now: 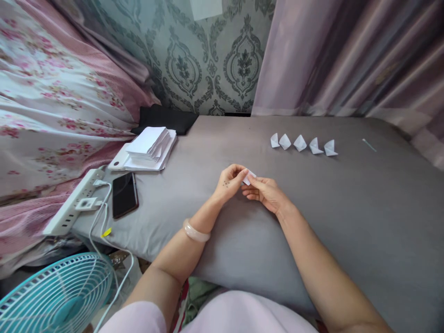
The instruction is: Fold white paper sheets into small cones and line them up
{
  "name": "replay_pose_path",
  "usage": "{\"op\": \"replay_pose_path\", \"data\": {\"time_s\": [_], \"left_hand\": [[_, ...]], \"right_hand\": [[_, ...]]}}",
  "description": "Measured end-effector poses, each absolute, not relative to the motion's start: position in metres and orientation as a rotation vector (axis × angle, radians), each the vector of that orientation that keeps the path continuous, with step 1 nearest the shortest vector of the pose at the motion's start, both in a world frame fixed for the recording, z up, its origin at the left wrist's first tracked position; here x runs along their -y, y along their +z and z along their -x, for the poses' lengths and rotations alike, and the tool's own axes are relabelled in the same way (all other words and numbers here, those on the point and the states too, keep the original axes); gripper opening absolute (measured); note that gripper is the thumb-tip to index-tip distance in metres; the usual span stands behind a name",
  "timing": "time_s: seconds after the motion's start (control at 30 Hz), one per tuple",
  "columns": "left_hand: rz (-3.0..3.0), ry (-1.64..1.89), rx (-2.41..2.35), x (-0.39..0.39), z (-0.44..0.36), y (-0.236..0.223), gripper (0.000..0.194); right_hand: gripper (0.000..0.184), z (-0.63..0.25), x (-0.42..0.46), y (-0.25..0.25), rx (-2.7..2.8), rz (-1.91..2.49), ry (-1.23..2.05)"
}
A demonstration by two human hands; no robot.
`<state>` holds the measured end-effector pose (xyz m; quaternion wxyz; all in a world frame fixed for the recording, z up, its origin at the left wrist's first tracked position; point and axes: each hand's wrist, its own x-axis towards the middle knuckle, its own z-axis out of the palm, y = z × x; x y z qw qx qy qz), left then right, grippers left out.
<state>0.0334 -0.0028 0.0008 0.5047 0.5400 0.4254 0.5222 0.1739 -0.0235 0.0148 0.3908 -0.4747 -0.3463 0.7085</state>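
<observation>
Between my two hands is a small folded piece of white paper, partly covered by the fingers. My left hand pinches its left side, thumb on top. From the right, my right hand grips the other side with thumb and fingers. Both hands are just above the grey cloth surface. Farther back on the right stand several folded white paper boats in a row.
At the left lie a stack of white paper, a dark phone and a white power strip with cables. A black flat item is behind the stack. A teal fan stands at lower left. A thin stick lies far right.
</observation>
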Motion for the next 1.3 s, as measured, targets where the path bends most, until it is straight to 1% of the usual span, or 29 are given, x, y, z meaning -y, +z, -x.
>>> {"op": "replay_pose_path", "data": {"time_s": [0.07,0.3,0.4,0.5,0.53,0.57,0.6,0.63,0.7,0.73,0.8,0.93,1.03,1.17,1.2,1.23,1.3], "left_hand": [[-1.272,1.246,-1.044,0.003,-0.034,0.002,0.031],[-1.201,1.116,-1.042,0.005,-0.032,0.006,0.031],[-1.099,1.079,-1.000,0.005,-0.032,0.006,0.030],[-0.981,1.096,-0.991,0.003,-0.030,0.006,0.028],[-0.923,1.102,-0.986,0.003,-0.029,0.007,0.028],[-0.860,1.102,-0.980,0.002,-0.029,0.008,0.028],[-0.796,1.095,-0.973,0.001,-0.028,0.009,0.029],[-0.740,1.081,-0.966,0.001,-0.027,0.010,0.028],[-0.661,1.052,-0.962,0.001,-0.026,0.013,0.026],[-0.639,1.042,-0.965,0.001,-0.026,0.014,0.024],[-0.614,1.027,-0.975,0.002,-0.026,0.016,0.019],[-0.617,0.990,-0.975,0.003,-0.028,0.015,0.013],[-0.687,0.962,-1.019,0.003,-0.027,0.012,0.013],[-1.122,1.015,-1.216,0.004,-0.024,0.009,0.032],[-1.250,1.059,-1.270,0.005,-0.023,0.009,0.034],[-1.358,1.106,-1.306,0.005,-0.023,0.009,0.031],[-1.504,1.153,-1.305,0.006,-0.024,0.009,0.017]], "right_hand": [[0.029,-0.173,0.026,0.016,0.902,1.209,1.815],[0.029,-0.168,0.028,0.013,0.932,1.291,1.667],[0.030,-0.166,0.029,0.016,0.922,1.323,1.685],[0.039,-0.170,0.030,0.019,0.994,1.357,1.773],[0.044,-0.173,0.030,0.020,1.053,1.399,1.736],[0.048,-0.176,0.030,0.020,1.132,1.452,1.636],[0.049,-0.179,0.029,0.020,1.222,1.500,1.455],[0.047,-0.183,0.029,0.020,1.318,1.512,1.222],[0.033,-0.186,0.029,0.019,1.508,1.413,0.828],[0.026,-0.187,0.029,0.019,1.595,1.331,0.708],[0.020,-0.186,0.029,0.018,1.733,1.183,0.617],[0.020,-0.180,0.030,0.014,1.852,1.047,0.610],[0.019,-0.178,0.030,0.010,1.868,1.004,0.602],[0.018,-0.178,0.026,0.005,1.821,1.062,0.609],[0.018,-0.179,0.025,0.004,1.806,1.096,0.608],[0.018,-0.180,0.024,0.003,1.793,1.131,0.606],[0.017,-0.183,0.023,0.000,1.780,1.197,0.592]]}}
